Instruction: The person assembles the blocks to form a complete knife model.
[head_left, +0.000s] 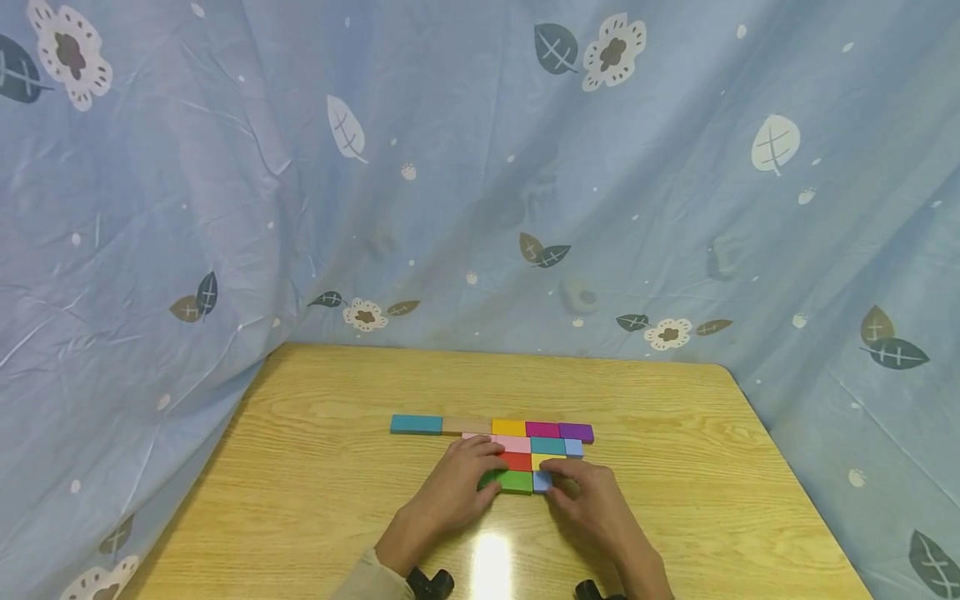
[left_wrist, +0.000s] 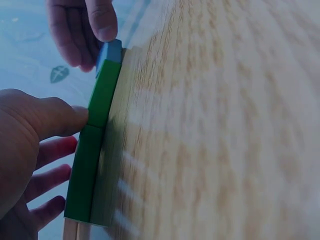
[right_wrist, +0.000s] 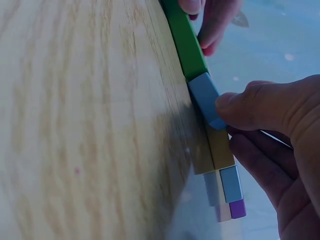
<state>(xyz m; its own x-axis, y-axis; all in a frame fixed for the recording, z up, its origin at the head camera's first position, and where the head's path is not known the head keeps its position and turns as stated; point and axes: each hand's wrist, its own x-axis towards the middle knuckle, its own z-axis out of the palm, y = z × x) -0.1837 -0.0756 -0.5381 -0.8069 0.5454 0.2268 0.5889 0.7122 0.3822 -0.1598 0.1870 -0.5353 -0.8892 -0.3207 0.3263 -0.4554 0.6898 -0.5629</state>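
Observation:
In the head view, flat coloured blocks lie edge to edge in rows on the table. My left hand [head_left: 456,487] rests over their left part, its thumb against the front row by the green block [head_left: 515,482] and the dark green block [head_left: 487,479]. Fingers of that hand reach over the red block [head_left: 516,461] and a pink block [head_left: 513,444]. At the front row's right end, my right hand [head_left: 596,496] pinches a light blue block [right_wrist: 204,98], which sits slightly askew against the green one in the right wrist view. Behind it is a yellow block [head_left: 537,460].
The longest row, at the back, has a blue block [head_left: 416,424], a tan block [head_left: 467,426], an orange-yellow block [head_left: 508,427], a magenta block [head_left: 542,429] and a purple block [head_left: 576,432]. A patterned blue curtain [head_left: 465,192] hangs around the wooden table [head_left: 315,467].

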